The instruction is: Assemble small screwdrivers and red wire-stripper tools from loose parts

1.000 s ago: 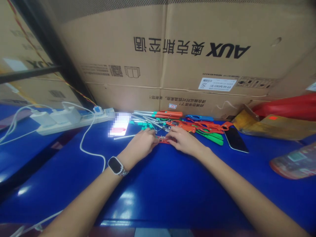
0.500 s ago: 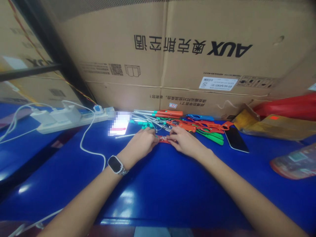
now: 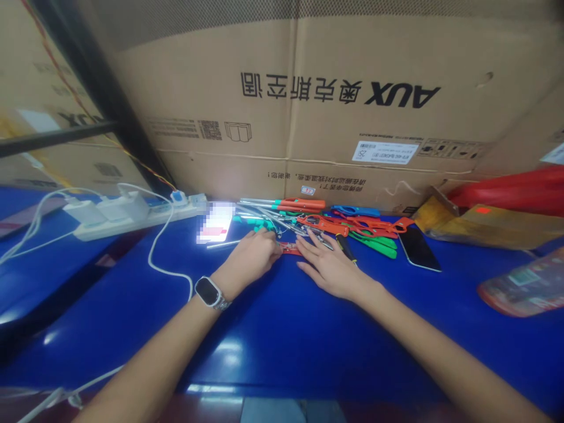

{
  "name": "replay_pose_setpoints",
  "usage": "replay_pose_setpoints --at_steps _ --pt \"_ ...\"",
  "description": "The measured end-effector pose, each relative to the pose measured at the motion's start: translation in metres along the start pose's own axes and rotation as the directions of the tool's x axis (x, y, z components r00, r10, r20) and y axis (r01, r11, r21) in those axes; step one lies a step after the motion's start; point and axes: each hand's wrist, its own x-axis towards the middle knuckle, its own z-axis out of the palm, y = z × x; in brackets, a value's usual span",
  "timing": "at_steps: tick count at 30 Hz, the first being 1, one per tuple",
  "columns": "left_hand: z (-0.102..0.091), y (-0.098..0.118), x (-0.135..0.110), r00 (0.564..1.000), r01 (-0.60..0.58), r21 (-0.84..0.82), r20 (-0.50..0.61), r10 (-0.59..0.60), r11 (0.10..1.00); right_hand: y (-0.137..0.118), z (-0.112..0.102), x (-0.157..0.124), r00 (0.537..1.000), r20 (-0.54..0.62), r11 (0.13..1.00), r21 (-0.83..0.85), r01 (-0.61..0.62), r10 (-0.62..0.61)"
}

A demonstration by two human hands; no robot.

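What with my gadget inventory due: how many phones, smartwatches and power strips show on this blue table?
Phones: 2
Smartwatch: 1
Power strip: 1
Total: 4

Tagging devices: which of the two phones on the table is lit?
The left phone, beside the left hand that grips a red part: its screen glows white. The right phone, past the tool pile, is dark.

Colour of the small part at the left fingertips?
Red. Head view shows it best: the part sits at the left hand.
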Motion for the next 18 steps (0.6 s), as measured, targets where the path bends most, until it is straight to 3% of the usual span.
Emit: replay_pose_setpoints --at_steps 4,9,14,18 --pt "-0.004 -0.014 0.000 1.000 -0.006 -0.118 -0.026 0.003 0.993 0.000 0.001 0.002 1.000 -0.029 0.998 -0.054 -0.012 0.010" --pt "-0.012 -0.037 -0.002 0.981 0.056 -0.228 -0.166 -0.096 0.972 0.006 0.004 0.005 1.000 -0.021 0.999 -0.053 -0.005 0.004" --pt "-0.003 -0.012 0.002 0.989 -0.096 -0.172 -0.124 0.075 0.980 0.009 0.004 0.003 1.000 -0.010 0.999 0.041 -0.025 0.026" --pt "0.008 0.008 0.006 0.990 -0.128 -0.085 -0.067 0.122 0.988 0.009 0.004 0.000 0.993 -0.024 0.966 0.234 -0.110 0.118"
